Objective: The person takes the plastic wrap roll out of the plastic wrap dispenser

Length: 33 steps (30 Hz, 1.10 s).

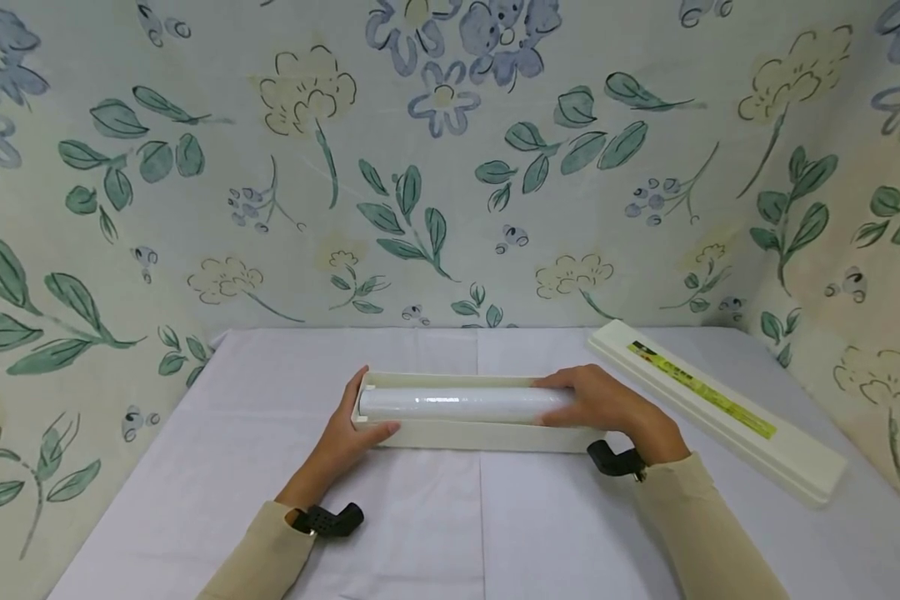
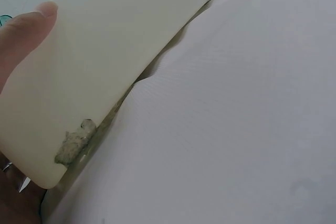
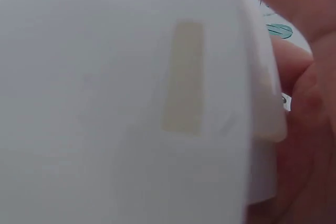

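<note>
A long cream plastic box point(image 1: 480, 437), lidless, lies across the middle of the table, and inside it sits a shiny white roll of cling film point(image 1: 457, 404). My left hand point(image 1: 348, 425) grips the box's left end, thumb over the front wall and fingers behind the end. In the left wrist view that thumb rests on the cream wall point(image 2: 110, 45), near a greyish scrap point(image 2: 76, 142) at its lower edge. My right hand point(image 1: 603, 404) holds the roll's right end between thumb and fingers; that end is hidden under the hand. A blurred white surface point(image 3: 115, 93) fills most of the right wrist view.
The long cream lid point(image 1: 720, 412) with a yellow-green label point(image 1: 701, 387) lies slanted at the right of the table, beyond my right hand. White cloth point(image 1: 412, 533) covers the table. Flower-patterned fabric point(image 1: 435, 208) stands behind and at both sides.
</note>
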Each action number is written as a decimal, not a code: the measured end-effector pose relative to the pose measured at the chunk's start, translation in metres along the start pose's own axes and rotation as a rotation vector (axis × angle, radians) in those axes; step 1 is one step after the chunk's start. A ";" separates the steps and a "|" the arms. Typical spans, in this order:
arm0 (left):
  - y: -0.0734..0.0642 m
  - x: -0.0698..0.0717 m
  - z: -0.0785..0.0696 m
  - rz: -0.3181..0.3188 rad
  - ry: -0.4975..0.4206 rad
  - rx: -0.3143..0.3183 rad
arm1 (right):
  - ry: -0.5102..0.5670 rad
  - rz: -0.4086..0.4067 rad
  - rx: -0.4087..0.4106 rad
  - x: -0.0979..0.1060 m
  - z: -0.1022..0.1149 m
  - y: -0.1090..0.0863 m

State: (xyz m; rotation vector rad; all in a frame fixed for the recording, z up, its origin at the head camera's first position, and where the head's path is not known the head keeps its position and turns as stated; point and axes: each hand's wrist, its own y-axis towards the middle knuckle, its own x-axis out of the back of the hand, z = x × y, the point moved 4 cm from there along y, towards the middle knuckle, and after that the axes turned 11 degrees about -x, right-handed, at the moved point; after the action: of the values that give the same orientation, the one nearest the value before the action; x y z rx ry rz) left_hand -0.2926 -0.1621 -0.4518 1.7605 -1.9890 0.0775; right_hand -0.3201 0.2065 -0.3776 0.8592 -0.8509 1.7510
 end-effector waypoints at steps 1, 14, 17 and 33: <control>0.000 0.000 0.000 0.000 0.001 -0.003 | -0.001 -0.008 0.006 0.001 0.000 0.000; -0.001 -0.002 0.002 -0.004 -0.008 -0.008 | 0.019 -0.047 0.044 0.004 0.003 -0.007; -0.001 -0.002 0.001 -0.004 0.001 -0.017 | 0.016 -0.067 0.056 0.006 0.005 -0.009; -0.003 -0.001 0.003 -0.015 0.009 -0.008 | -0.001 -0.135 0.131 0.010 0.011 -0.014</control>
State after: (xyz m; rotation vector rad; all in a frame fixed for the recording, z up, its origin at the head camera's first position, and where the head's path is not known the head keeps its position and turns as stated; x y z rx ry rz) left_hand -0.2905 -0.1628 -0.4560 1.7666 -1.9673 0.0726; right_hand -0.3083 0.2058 -0.3613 0.9812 -0.6686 1.7016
